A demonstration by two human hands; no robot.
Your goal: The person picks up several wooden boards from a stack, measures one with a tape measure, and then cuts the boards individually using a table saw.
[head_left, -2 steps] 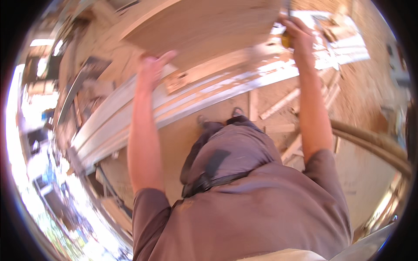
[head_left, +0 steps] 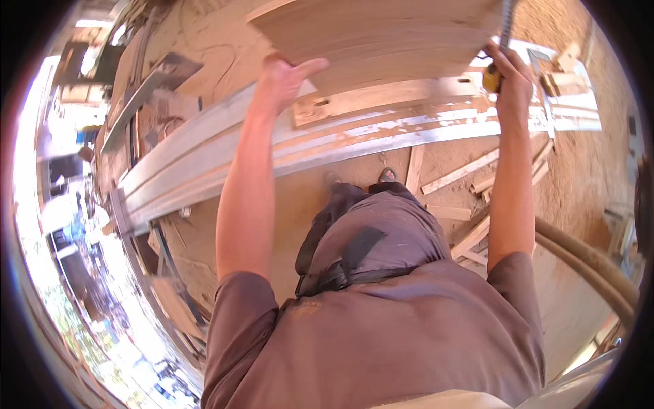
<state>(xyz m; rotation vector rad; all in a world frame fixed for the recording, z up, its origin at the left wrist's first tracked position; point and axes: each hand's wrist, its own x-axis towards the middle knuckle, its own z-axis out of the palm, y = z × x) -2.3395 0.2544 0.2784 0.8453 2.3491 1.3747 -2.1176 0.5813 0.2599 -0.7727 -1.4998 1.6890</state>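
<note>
Panel (head_left: 381, 44) is up at the top of the view, past the near side of the metal table (head_left: 177, 153), its far part cut off by the frame. Long axis of what shows runs left to right, right end a bit higher in the picture; grain follows the same line. Left edge slants, lower corner further right than the upper one. Left hand (head_left: 289, 78) is on that left edge near the lower corner, thumb stuck out and pointing right along the panel, other fingers mostly hidden, so can't tell how tight the hold is. Right hand (head_left: 512, 78) is wrapped round a yellow tape (head_left: 490, 79), by the panel's right end; blade (head_left: 507, 24) is out, points up and slightly right, out of frame. Can't tell if that hand also touches the panel. Slotted board (head_left: 385, 99) lies on the table below the panel's lower edge, long axis close to parallel with it, one slot near each end. Table runs lower left to upper right, sawdust patches on top. Wood blocks (head_left: 565, 83) sit at its right end. Offcuts (head_left: 460, 170) lie on the floor this side, right of the feet (head_left: 387, 176), mixed angles. Two brown poles (head_left: 586, 251) curve off toward the right rim
</note>
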